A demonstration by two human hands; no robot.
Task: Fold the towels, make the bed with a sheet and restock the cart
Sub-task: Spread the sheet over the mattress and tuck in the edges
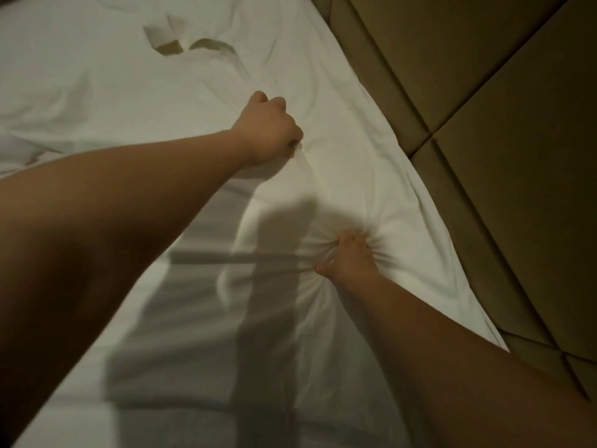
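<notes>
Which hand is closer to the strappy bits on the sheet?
Left. The left hand grips the sheet just short of the fabric straps; the right hand bunches sheet farther away.

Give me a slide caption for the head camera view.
Left hand and right hand grip bunched folds of the white sheet beside the padded tan wall panels.

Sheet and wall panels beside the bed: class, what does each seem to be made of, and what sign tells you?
Sheet: thin woven cloth, probably cotton, matt white; it gathers into fine creases where the right hand bunches it. Wall panels: likely padded upholstery, tan, smooth, perhaps faux leather; deep seams divide them, though dim light leaves this open.
</notes>
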